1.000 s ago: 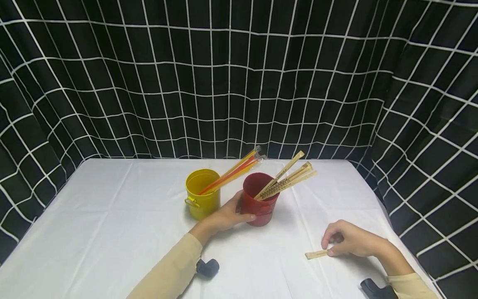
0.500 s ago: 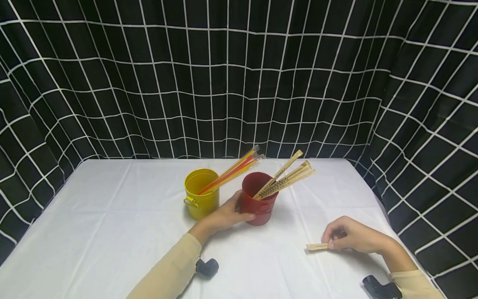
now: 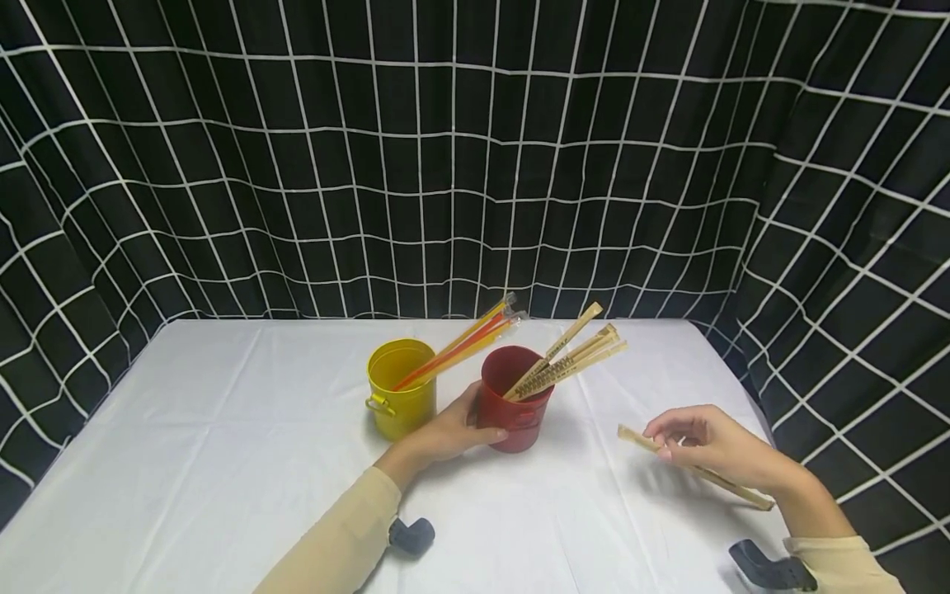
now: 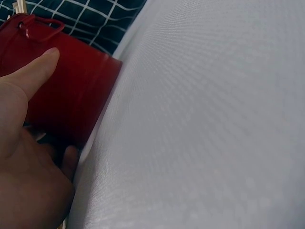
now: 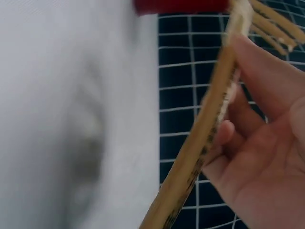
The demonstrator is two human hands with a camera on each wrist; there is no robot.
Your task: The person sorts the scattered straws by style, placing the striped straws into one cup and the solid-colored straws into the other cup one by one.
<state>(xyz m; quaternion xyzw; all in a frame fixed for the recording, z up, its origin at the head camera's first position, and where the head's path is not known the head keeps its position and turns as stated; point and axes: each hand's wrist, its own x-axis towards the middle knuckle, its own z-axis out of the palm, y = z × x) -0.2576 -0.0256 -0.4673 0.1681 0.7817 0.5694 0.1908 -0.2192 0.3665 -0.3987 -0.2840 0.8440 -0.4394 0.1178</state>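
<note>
My left hand (image 3: 445, 431) grips the side of a small red bucket (image 3: 519, 417), its thumb lying across the front wall in the left wrist view. Several paper-wrapped chopsticks (image 3: 571, 361) lean out of that bucket toward the right. Off to the right, my right hand (image 3: 716, 444) pinches one more pair of paper-wrapped chopsticks (image 3: 731, 485) near one end. Dark print runs along the wrapper (image 5: 200, 138) in the right wrist view. The held pair is tilted above the cloth, its far end sloping down under the wrist.
A yellow bucket (image 3: 404, 412) with a wire handle stands just left of the red one. Orange and yellow sticks in clear plastic (image 3: 463, 345) lean from it toward the red bucket. White cloth (image 3: 223, 462) covers the table; a black curtain with white grid lines (image 3: 445, 165) hangs behind.
My right hand has lifted the paper-wrapped chopsticks off the cloth, moving up and slightly right. More of their length shows now. The left hand and both buckets stay in place.
</note>
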